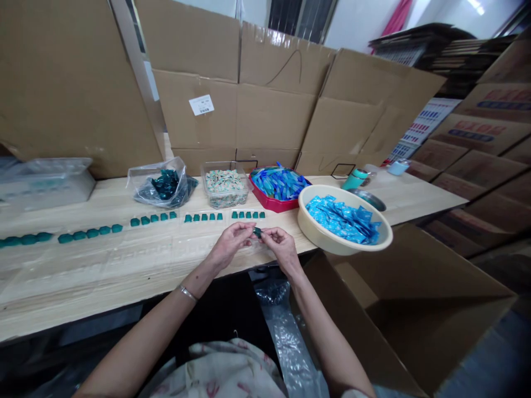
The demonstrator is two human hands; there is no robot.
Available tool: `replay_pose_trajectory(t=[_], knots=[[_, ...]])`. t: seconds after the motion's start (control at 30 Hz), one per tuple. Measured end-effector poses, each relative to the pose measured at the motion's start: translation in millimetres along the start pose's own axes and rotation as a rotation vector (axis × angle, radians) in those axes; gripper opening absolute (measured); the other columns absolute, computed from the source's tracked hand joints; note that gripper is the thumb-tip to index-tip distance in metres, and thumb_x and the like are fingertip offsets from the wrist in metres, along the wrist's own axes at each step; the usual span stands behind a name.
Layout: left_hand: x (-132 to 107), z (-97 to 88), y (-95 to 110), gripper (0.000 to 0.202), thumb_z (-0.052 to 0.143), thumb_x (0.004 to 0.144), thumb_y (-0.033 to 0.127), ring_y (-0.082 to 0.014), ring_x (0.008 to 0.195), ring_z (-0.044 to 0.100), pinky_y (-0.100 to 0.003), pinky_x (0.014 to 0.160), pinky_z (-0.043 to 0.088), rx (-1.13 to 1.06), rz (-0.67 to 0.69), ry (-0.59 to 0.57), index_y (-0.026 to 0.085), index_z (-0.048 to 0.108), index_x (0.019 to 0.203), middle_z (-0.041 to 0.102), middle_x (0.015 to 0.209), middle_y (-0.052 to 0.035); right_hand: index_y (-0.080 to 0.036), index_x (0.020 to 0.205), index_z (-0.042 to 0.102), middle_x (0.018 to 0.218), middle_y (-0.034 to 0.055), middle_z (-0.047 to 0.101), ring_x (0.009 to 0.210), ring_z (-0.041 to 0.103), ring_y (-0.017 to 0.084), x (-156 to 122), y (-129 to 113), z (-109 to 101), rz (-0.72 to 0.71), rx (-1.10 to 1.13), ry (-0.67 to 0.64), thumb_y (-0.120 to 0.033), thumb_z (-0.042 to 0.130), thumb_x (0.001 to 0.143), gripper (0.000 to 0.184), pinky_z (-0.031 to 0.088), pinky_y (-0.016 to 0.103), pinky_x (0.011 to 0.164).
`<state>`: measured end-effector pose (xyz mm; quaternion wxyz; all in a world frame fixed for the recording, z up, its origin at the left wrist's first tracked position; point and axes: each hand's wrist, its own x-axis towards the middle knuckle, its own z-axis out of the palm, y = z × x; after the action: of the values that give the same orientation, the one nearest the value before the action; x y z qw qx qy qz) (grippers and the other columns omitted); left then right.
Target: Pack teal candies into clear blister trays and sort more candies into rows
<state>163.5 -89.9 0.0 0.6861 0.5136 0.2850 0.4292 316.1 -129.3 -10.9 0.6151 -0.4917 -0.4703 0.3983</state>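
Between the fingertips of my left hand and my right hand is a small dark green piece, pinched from both sides above the front of the table. Its exact kind is too small to make out. Beyond my hands lies a row of similar green pieces, set in a clear plastic tray. More groups of green pieces stretch away to the left along the table. Clear, hard-to-see trays lie flat in front of them.
Along the back stand a plastic bag of dark green pieces, a clear box of small printed pieces, a red tray of blue sticks and a cream basin of blue packets. An open carton sits right, below the table edge.
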Motion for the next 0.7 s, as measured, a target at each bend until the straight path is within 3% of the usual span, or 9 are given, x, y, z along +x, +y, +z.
replay_pose_trajectory(t=[0.07, 0.27, 0.5, 0.7], knots=[[1.3, 0.1, 1.4, 0.026, 0.061, 0.075, 0.037, -0.0126, 0.080, 0.058, -0.026, 0.069, 0.045, 0.131, 0.083, -0.017, 0.015, 0.057, 0.086, 0.061, 0.105, -0.0085, -0.017, 0.075, 0.061, 0.081, 0.0049, 0.068, 0.067, 0.063, 0.014, -0.1, -2.2, 1.6, -0.014, -0.035, 0.000, -0.036, 0.071, 0.064, 0.024, 0.053, 0.031, 0.070], [4.9, 0.2, -5.6, 0.018, 0.054, 0.079, 0.034, -0.0120, 0.071, 0.056, -0.026, 0.068, 0.045, 0.438, 0.228, 0.052, 0.017, 0.054, 0.084, 0.059, 0.080, -0.0022, -0.018, 0.085, 0.061, 0.078, 0.0025, 0.067, 0.071, 0.064, 0.014, -2.6, -4.4, 9.9, -0.019, -0.047, -0.006, -0.030, 0.070, 0.065, 0.025, 0.053, 0.029, 0.071], [8.8, -4.7, -12.9, 0.015, 0.052, 0.081, 0.031, -0.0108, 0.066, 0.055, -0.025, 0.063, 0.044, 0.346, 0.229, 0.171, 0.018, 0.047, 0.084, 0.055, 0.075, 0.0001, -0.018, 0.085, 0.064, 0.081, 0.0036, 0.067, 0.072, 0.063, 0.014, -2.1, 3.6, 7.0, -0.036, -0.057, 0.016, -0.030, 0.066, 0.069, 0.020, 0.053, 0.030, 0.071], [3.1, -6.4, -7.4, 0.025, 0.059, 0.075, 0.036, -0.0109, 0.065, 0.057, -0.026, 0.062, 0.045, 0.217, 0.110, 0.079, 0.015, 0.051, 0.085, 0.059, 0.077, -0.0016, -0.019, 0.087, 0.063, 0.090, 0.0055, 0.064, 0.080, 0.062, 0.016, -1.1, 1.6, 6.7, -0.186, -0.169, 0.038, -0.027, 0.062, 0.073, 0.016, 0.053, 0.032, 0.075]])
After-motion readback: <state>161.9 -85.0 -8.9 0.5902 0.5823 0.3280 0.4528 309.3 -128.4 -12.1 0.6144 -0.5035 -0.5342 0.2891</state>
